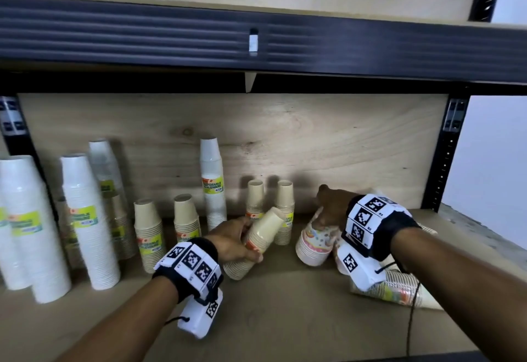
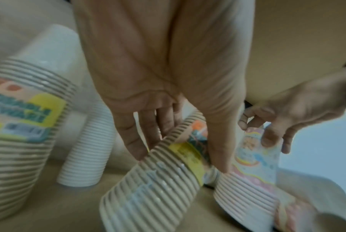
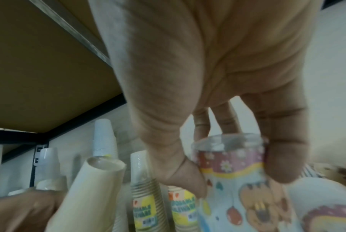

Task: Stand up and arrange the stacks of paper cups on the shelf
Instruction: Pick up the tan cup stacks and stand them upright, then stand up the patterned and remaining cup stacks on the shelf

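My left hand [image 1: 236, 240] grips a tilted stack of beige paper cups [image 1: 256, 243], whose wide end rests on the shelf board [image 1: 285, 304]. The left wrist view shows fingers and thumb wrapped round this beige stack [image 2: 158, 180]. My right hand [image 1: 332, 207] holds the narrow top of a colourful printed cup stack [image 1: 313, 244], also leaning; thumb and fingers pinch the printed stack [image 3: 233, 180] in the right wrist view. Upright beige stacks [image 1: 148, 233] and white stacks [image 1: 88, 219] stand to the left and along the back.
More printed stacks [image 1: 390, 287] lie on their sides under my right wrist. Two beige stacks [image 1: 271, 207] stand just behind the tilted one. A tall white stack [image 1: 212, 182] stands at the back wall. The upper shelf beam [image 1: 256, 45] hangs overhead; a black upright [image 1: 447, 156] bounds the right.
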Action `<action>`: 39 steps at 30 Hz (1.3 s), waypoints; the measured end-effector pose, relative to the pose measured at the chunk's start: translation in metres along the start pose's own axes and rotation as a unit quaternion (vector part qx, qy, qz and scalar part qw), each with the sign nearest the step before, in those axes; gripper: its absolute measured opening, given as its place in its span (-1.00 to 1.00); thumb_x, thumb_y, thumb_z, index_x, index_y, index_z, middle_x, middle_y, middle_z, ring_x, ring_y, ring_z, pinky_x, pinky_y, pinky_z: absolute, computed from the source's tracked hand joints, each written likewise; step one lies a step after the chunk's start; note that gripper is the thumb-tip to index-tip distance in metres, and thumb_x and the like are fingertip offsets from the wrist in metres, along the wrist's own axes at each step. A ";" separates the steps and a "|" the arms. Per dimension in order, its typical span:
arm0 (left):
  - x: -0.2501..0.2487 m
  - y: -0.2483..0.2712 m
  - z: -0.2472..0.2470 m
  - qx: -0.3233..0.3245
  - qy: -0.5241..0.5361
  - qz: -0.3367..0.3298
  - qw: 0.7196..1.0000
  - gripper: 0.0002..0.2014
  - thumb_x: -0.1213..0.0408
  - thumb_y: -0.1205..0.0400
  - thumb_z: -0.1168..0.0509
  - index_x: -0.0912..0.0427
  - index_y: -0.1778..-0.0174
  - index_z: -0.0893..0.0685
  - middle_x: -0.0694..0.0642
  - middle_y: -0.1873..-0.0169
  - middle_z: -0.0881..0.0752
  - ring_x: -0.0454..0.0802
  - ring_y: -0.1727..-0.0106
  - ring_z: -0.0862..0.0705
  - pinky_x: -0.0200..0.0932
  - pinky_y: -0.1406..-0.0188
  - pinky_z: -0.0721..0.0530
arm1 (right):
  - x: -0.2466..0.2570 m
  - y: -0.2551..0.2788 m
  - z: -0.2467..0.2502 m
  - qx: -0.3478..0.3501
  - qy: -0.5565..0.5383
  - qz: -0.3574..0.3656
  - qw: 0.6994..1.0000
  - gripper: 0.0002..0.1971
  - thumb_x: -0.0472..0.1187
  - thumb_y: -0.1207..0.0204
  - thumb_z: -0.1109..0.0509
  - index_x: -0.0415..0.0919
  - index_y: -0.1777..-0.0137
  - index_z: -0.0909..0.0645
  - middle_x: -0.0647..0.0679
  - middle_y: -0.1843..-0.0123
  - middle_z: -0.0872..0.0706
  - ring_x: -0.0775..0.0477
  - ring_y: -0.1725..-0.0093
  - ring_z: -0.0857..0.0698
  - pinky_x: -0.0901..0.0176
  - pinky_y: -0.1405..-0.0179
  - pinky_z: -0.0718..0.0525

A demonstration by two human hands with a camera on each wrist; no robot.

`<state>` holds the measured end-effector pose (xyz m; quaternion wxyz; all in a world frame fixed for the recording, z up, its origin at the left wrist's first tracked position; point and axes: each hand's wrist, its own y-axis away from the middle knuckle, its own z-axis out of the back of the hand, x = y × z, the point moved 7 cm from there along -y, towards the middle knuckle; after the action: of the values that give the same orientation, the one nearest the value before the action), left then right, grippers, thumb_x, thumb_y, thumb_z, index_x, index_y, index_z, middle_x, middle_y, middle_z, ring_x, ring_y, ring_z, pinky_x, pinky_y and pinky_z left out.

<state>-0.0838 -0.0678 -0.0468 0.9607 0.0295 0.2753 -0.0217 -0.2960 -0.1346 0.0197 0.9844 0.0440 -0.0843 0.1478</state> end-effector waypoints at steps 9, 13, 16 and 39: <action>0.032 -0.004 0.017 -0.075 0.105 0.037 0.991 -0.08 0.03 -0.27 -0.64 -0.02 -0.52 -0.34 -0.03 -0.33 -0.63 -0.04 -0.30 -0.61 0.01 -0.38 -0.58 | 0.048 -0.008 -0.007 0.029 -0.085 0.148 0.985 -0.48 -0.34 -0.35 -0.56 -0.09 -0.31 -0.56 0.02 -0.20 -0.56 -0.06 -0.32 -0.59 0.10 -0.27 -0.63; 0.036 -0.004 0.016 -0.078 0.096 0.033 0.992 -0.08 0.04 -0.31 -0.63 -0.03 -0.55 -0.30 -0.03 -0.35 -0.61 -0.04 -0.32 -0.59 0.00 -0.39 -0.57 | 0.059 -0.012 -0.011 0.024 -0.102 0.189 0.976 -0.48 -0.41 -0.32 -0.56 -0.19 -0.30 -0.60 -0.09 -0.26 -0.65 -0.12 -0.30 -0.65 -0.04 -0.29 -0.66; 0.038 -0.003 0.016 -0.073 0.079 0.035 0.994 -0.07 0.08 -0.33 -0.63 -0.02 -0.57 -0.28 -0.02 -0.36 -0.59 -0.02 -0.32 -0.58 -0.05 -0.38 -0.56 | 0.060 -0.014 -0.010 0.021 -0.108 0.195 0.975 -0.48 -0.39 -0.32 -0.56 -0.17 -0.31 -0.59 0.01 -0.15 -0.63 -0.08 -0.23 -0.67 0.01 -0.23 -0.69; 0.044 -0.003 0.011 -0.055 0.133 0.030 0.989 -0.08 0.20 -0.32 -0.66 -0.02 -0.55 -0.32 -0.01 -0.33 -0.63 -0.02 -0.32 -0.62 -0.02 -0.38 -0.58 | 0.065 -0.016 -0.014 0.046 -0.086 0.187 0.978 -0.54 -0.32 -0.35 -0.56 0.04 -0.19 -0.56 0.02 -0.24 -0.64 -0.03 -0.22 -0.64 0.08 -0.14 -0.70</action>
<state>-0.0409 -0.0724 -0.0609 0.9159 -0.0120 0.4004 0.0267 -0.2283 -0.1299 0.0169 0.9255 0.0853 -0.1680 0.3285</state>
